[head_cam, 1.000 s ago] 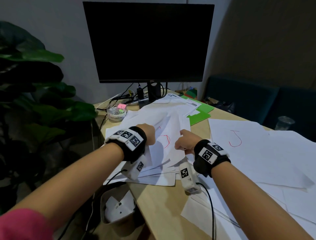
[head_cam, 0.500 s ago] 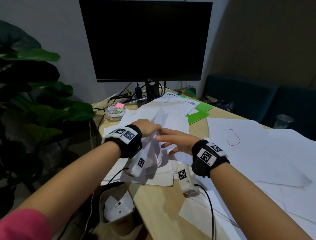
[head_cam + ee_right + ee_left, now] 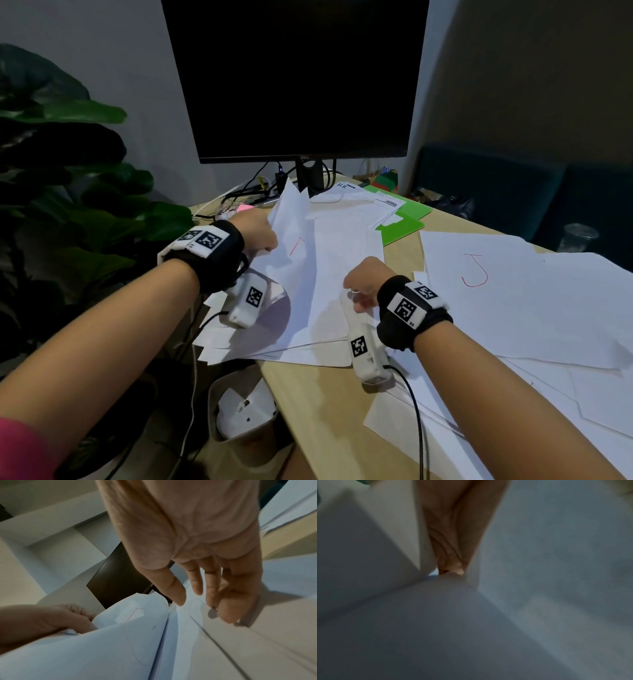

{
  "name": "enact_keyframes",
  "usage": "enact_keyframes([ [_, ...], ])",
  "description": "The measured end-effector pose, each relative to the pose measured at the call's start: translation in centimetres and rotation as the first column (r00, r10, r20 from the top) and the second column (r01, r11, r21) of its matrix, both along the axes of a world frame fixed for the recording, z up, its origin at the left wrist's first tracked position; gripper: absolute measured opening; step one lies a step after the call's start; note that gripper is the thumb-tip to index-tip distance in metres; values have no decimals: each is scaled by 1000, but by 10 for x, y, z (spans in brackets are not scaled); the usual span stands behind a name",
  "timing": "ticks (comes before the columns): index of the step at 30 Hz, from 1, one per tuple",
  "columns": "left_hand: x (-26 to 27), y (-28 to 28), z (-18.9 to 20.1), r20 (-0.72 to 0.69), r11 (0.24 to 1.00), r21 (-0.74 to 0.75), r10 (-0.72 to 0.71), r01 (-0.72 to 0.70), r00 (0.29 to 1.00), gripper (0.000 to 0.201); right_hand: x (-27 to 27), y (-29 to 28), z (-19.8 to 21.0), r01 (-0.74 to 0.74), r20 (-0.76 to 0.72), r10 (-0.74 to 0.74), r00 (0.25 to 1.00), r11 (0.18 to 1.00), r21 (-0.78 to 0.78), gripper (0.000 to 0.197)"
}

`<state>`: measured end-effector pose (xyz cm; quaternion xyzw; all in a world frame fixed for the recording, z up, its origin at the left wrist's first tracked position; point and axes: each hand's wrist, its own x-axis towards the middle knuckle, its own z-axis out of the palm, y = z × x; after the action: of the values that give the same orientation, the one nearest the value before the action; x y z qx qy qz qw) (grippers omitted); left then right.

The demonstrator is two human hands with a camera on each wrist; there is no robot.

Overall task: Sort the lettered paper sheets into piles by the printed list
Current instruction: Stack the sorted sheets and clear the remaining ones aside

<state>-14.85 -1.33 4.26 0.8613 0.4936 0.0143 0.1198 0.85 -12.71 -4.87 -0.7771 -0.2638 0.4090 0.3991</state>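
At the left, the left hand pinches the near-left edge of a lifted sheet, thumb and fingers curled round the paper so that it stands tilted up off the unsorted stack. A red mark shows on its face; only part of the letter is visible, so which one it is cannot be told. The left wrist view shows little but blurred white paper folded close around the fingers.

The paper looks very light, thin and limp: held by 1 edge it bows and its far corner flops. It is likely to slide against the sheets below and to crease or tear if pinched hard. An edge or corner seems the sensible place for the grip, with the sheet peeled up rather than dragged, so the sheet under it does not come along.

In the middle, the right hand holds nothing; in the right wrist view its fingers hang fairly straight and relaxed, the tips on or just above the stack, probably steadying it.

To the right, apart across a strip of bare desk, lies a spread pile whose top sheet bears a red J. Printed pages lie further back, near the monitor.
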Motion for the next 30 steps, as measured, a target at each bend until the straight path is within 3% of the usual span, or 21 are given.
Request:
enact_keyframes([
  [5,-11,6,3,61,999,-4,32,-32,998,31,-5,0,-1,45,-35,-44,998,999,29,10],
  [9,-15,7,1,100,999,-14,50,-49,994,28,-9,5,-1,51,32,-51,998,999,13,8],
  [12,-15,7,0,103,998,-28,54,-51,993,31,-10,7,0,-12,222,27,975,998,-67,13],
  [16,-17,11,4,118,999,-31,47,-44,992,30,-18,5,6,-151,254,202,946,967,-206,20],
  [22,-28,16,15,105,997,-34,69,-65,992,27,-36,7,19,-283,406,425,809,887,-364,35],
  [27,-36,19,20,97,994,-61,92,-86,991,20,-42,17,13,-267,493,465,735,867,-421,34],
  [30,-41,21,21,122,995,-57,91,-84,988,22,-38,21,11,-263,491,473,732,861,-436,30],
])
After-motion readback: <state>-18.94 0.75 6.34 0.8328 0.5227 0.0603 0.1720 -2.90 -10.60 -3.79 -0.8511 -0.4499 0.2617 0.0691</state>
